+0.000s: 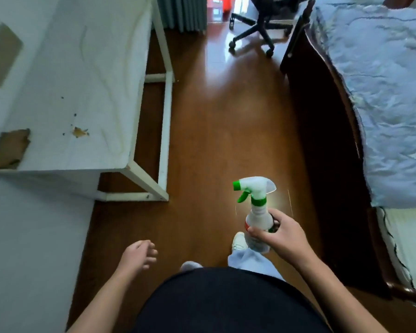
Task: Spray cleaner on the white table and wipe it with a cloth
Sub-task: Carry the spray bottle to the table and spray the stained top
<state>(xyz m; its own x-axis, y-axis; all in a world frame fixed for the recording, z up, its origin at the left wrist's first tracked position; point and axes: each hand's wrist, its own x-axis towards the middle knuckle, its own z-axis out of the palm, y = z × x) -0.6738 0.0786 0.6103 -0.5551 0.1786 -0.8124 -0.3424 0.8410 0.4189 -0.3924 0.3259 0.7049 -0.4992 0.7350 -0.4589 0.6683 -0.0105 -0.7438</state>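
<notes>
The task looks to be at its very start: the spraying step is being set up, and nothing appears wet or wiped yet. At far left the white surface (87, 68) runs away from the person, with a brown stain (79, 132) and a few dark specks on its near half and a torn brown patch (11, 149) at its near left corner. The left hand (139, 254) hangs low and near the body, fingers loosely curled and grasping nothing, to the right of the surface's near end and well apart from it. Further right, over the wooden floor (226, 116), the bottle (256, 212) stands upright in the air, its green nozzle (237, 185) pointing left toward the surface but well short of it. The right hand (281, 234) grasps the bottle round its body, below the green collar, with no finger on the trigger (243, 197). The next move likely calls for a step toward the surface, a shift of grip up to the neck so a finger reaches the trigger, and an aim at the stain. No cloth shows, so one must be found before wiping. A bed (382, 92) fills the right side.
</notes>
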